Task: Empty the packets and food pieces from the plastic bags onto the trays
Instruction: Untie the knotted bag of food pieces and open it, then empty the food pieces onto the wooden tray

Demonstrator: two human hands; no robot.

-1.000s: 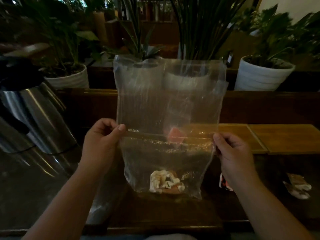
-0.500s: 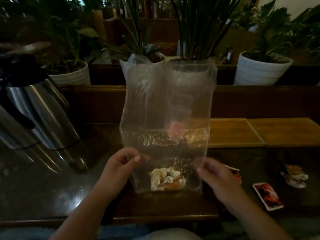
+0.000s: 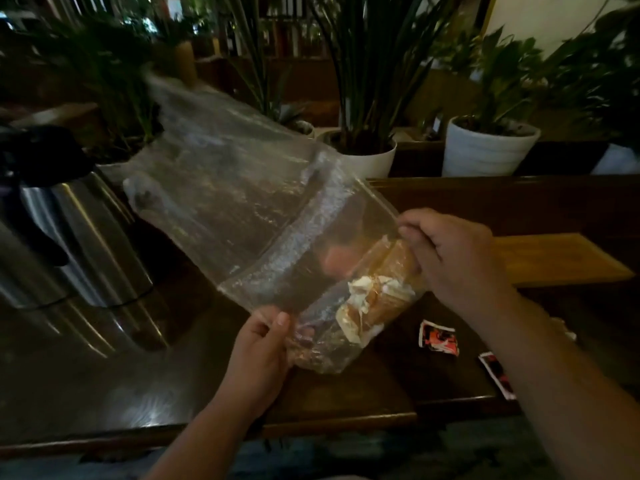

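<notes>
A large clear plastic bag (image 3: pixel 242 209) hangs tilted over the dark table, its open end swung up and left. My left hand (image 3: pixel 263 355) pinches its lower near corner. My right hand (image 3: pixel 450 258) grips the other bottom corner, held higher. Inside near the bottom lie white and brown food pieces (image 3: pixel 367 306) and a blurred pink piece (image 3: pixel 332 261). Two red and white packets (image 3: pixel 438 337) (image 3: pixel 497 374) lie on the table under my right forearm. A dark wooden tray (image 3: pixel 346 410) sits below the bag.
Steel thermos jugs (image 3: pixel 69 244) stand at the left. A lighter wooden tray (image 3: pixel 561 261) lies at the right behind my right hand. White plant pots (image 3: pixel 485 150) line the ledge at the back. A crumpled wrapper (image 3: pixel 564 332) peeks past my right arm.
The bag has tipped from upright to slanted, its open end swinging left. My right hand rose with its corner; my left hand stayed low. The food slid toward the right corner.
</notes>
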